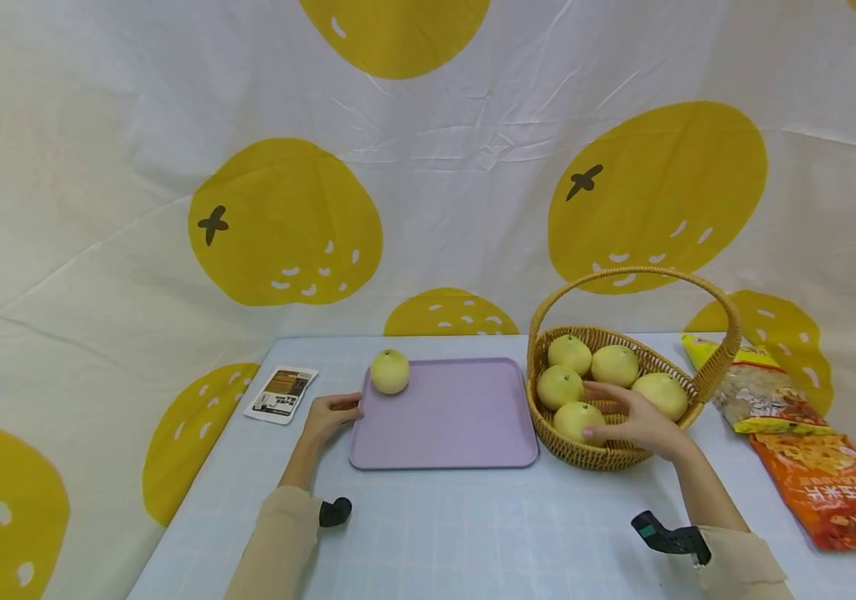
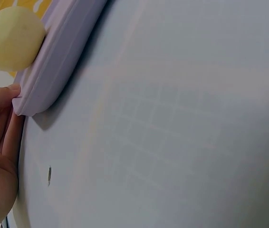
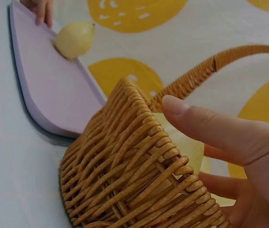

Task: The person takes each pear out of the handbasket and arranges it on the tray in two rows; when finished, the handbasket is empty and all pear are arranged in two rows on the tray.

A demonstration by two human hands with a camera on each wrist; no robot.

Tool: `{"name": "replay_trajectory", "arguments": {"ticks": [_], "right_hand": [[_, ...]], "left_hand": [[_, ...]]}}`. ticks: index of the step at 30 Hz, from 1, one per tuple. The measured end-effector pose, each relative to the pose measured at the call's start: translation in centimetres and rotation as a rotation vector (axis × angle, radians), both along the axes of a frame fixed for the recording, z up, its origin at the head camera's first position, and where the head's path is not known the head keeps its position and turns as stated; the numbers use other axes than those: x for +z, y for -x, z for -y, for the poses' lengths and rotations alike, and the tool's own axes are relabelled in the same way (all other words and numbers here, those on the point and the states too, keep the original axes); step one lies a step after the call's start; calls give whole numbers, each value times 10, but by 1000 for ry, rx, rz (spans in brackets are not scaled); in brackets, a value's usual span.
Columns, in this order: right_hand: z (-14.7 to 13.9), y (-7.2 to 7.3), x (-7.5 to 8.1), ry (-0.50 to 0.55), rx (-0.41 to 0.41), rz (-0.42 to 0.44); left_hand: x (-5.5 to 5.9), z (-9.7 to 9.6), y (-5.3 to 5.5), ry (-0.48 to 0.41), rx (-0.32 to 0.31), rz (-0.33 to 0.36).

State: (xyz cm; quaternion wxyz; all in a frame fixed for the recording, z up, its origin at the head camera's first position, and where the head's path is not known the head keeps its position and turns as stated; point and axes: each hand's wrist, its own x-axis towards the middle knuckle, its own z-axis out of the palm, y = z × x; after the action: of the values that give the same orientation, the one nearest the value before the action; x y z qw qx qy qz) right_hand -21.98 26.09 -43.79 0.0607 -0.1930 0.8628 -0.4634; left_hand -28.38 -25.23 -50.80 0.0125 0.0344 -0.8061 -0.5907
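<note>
Backdrop (image 1: pixel 458 208): pale, creased sheeting; large yellow fruit shapes (image 1: pixel 292 221) are being displayed, some with dark crosses (image 1: pixel 212 223) and white flecks (image 1: pixel 280 285). Desk (image 1: pixel 473 533): pale blue, faintly checked; its rear edge is being bordered by the backdrop. Light: soft sheen is being reflected from creases (image 1: pixel 493 153).

You can pass over the tray (image 1: pixel 465 417) from the near surface (image 1: pixel 435 533); the handle (image 1: pixel 633 271) arching over the basket (image 1: pixel 585 457) obstructs you overhead.

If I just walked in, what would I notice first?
Probably the basket of pale yellow fruit on the right, with the right hand inside. Next, the purple tray beside the basket, one fruit in its far left corner. Behind are huge yellow fruit pictures on cloth.
</note>
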Motion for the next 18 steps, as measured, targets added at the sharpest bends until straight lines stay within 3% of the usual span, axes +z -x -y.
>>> {"name": "replay_trajectory", "arguments": {"ticks": [10,18], "right_hand": [[2,-1,3,-81,-5,-2],[4,-2,1,-112,-39,-69]], "left_hand": [[1,-2,-1,1,-8,6],[1,-2,-1,16,5,4]]}}
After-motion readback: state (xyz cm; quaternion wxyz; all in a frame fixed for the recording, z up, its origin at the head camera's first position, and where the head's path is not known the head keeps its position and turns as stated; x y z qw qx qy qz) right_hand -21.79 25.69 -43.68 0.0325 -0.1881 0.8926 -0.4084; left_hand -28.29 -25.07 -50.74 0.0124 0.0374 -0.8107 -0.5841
